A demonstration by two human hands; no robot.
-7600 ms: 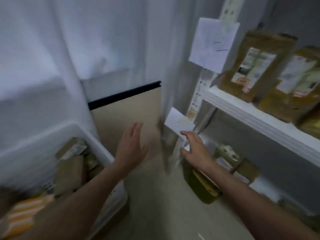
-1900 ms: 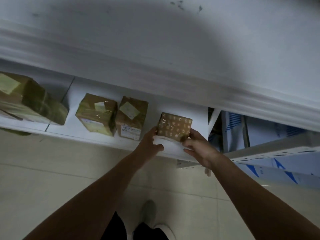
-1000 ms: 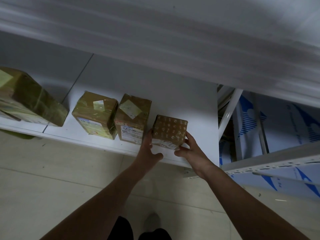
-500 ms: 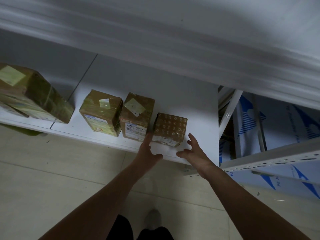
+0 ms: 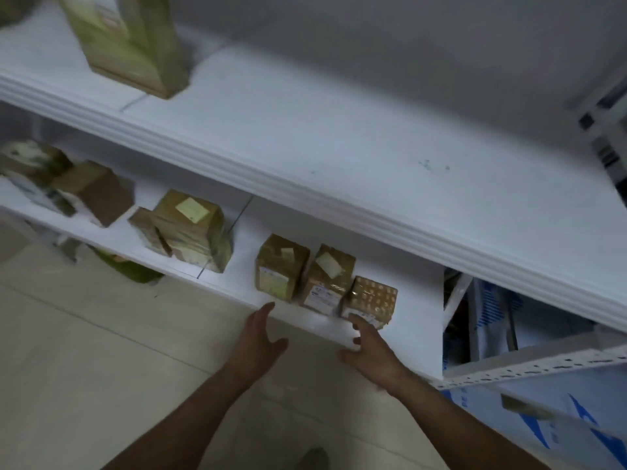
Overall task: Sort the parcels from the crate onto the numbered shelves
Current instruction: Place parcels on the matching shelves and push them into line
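Observation:
A small brown parcel with a dotted pattern stands on the low white shelf, right of two taped brown parcels. My right hand hovers just in front of the dotted parcel, fingers spread, holding nothing. My left hand is open below the shelf edge, in front of the two taped parcels, also empty.
More parcels sit further left on the low shelf. A wide upper shelf juts out above, with a tall greenish box at its left. White and blue cartons fill the rack at right. Tiled floor lies below.
Both hands have let go of the dotted parcel and drawn back from the shelf. The view has lifted and shifted, showing the upper shelf.

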